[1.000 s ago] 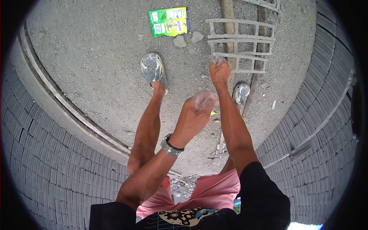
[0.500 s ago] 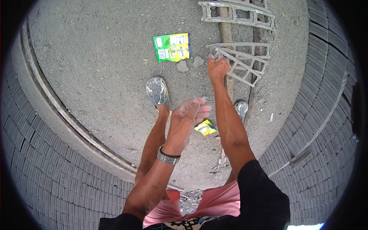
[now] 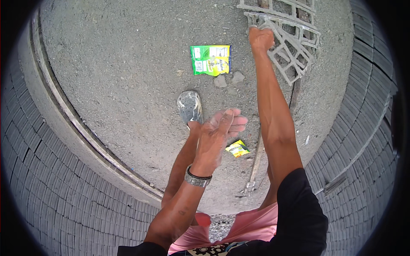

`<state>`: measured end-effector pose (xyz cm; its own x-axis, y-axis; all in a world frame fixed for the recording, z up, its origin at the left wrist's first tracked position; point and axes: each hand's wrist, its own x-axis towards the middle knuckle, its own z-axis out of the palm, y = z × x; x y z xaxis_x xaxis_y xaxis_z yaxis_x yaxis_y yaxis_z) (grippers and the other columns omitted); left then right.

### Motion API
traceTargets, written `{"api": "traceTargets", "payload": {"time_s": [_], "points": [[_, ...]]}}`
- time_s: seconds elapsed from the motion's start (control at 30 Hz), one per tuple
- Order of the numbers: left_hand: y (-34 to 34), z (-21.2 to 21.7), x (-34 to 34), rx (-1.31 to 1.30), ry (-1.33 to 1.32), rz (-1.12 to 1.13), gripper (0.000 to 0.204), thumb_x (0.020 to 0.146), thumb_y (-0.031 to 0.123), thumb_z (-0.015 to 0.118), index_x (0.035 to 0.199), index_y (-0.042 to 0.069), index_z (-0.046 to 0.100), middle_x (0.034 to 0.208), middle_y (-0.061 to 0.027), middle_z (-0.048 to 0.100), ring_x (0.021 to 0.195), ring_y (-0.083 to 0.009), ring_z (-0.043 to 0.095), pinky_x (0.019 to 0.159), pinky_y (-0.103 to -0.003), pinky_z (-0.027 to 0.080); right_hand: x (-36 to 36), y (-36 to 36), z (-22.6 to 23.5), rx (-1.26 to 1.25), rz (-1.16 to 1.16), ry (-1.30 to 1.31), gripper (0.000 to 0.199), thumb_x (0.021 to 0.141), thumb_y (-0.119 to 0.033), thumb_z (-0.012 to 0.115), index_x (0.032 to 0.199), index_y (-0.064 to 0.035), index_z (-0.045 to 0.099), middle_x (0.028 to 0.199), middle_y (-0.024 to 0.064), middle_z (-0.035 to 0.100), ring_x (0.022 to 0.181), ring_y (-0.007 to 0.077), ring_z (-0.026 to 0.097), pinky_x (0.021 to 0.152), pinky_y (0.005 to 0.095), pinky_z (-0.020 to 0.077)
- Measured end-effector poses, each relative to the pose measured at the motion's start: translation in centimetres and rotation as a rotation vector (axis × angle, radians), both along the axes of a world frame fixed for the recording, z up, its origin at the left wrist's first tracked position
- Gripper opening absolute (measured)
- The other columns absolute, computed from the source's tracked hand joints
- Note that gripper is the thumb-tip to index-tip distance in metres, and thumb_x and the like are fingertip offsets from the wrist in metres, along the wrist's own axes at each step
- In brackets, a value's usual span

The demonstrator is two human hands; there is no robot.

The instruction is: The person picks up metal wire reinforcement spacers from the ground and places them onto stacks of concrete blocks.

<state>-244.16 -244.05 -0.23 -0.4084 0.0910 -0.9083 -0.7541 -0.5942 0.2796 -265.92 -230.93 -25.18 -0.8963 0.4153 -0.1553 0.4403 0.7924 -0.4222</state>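
Note:
My right hand (image 3: 261, 39) is stretched far forward, its fingers closed around the end of a grey, mud-caked ladder-like frame (image 3: 291, 68) with square openings. That frame slants to the right and down, its upper edge against another similar frame (image 3: 308, 33). How the fingers grip is partly hidden. My left hand (image 3: 223, 124) hovers over the ground in front of me, palm turned right, fingers stretched out and dusty, holding nothing. Below its fingers lies a small yellow packet (image 3: 238, 148). A watch (image 3: 197, 178) is on my left wrist.
A green and yellow packet (image 3: 210, 59) lies flat on the gritty ground, beside two grey lumps (image 3: 237, 77). A wooden strip (image 3: 257, 164) runs under the frames. Stacked grey bricks (image 3: 64, 200) wall both sides, with a raised edge (image 3: 85, 136) at left. My grey clog (image 3: 189, 106) is nearby.
My right hand has moved forward with the slanted frame, bringing it up against the farther frames. My left hand keeps its pose. The whole view has shifted slightly.

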Motion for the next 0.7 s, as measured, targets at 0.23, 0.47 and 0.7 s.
{"api": "traceTargets", "payload": {"time_s": [0.23, 0.47, 0.7], "points": [[-1.9, 0.1, -1.7, -0.040, 0.044, 0.091, 0.046, 0.098, 0.040, 0.056, 0.118, 0.000, 0.060, 0.103, -0.0144, 0.070, 0.091, -0.0181, 0.066, 0.082, -0.031, 0.050, -2.8, 0.5, -0.3, 0.081, -0.014, -0.140, 0.028, 0.070, -0.029, 0.072, 0.073, -0.0012, 0.071, 0.091, 0.0196, 0.071, 0.085, 0.0394, 0.066, 0.095, 0.0576, 0.0372], [-1.3, 0.9, -0.1, -0.152, 0.360, -0.057, 0.050, 0.096, 0.040, 0.057, 0.124, -0.001, 0.058, 0.108, -0.0153, 0.068, 0.099, -0.0198, 0.065, 0.089, -0.034, 0.050, 4.1, 9.3, 18.7, -0.603, -0.126, -0.178, 0.042, 0.068, -0.008, 0.075, 0.105, 0.0064, 0.062, 0.099, 0.0080, 0.065, 0.086, 0.0198, 0.059, 0.082, 0.0318, 0.0453], [2.8, 8.5, -1.8, -0.300, 0.892, -0.267, 0.046, 0.092, 0.030, 0.061, 0.126, 0.000, 0.056, 0.122, -0.0191, 0.063, 0.116, -0.0342, 0.058, 0.101, -0.039, 0.043, 8.9, 5.5, 42.8, -0.744, -0.180, -0.236, 0.025, 0.078, -0.004, 0.072, 0.101, -0.0009, 0.063, 0.089, 0.0036, 0.065, 0.076, 0.0135, 0.062, 0.072, 0.0276, 0.0487]]}}
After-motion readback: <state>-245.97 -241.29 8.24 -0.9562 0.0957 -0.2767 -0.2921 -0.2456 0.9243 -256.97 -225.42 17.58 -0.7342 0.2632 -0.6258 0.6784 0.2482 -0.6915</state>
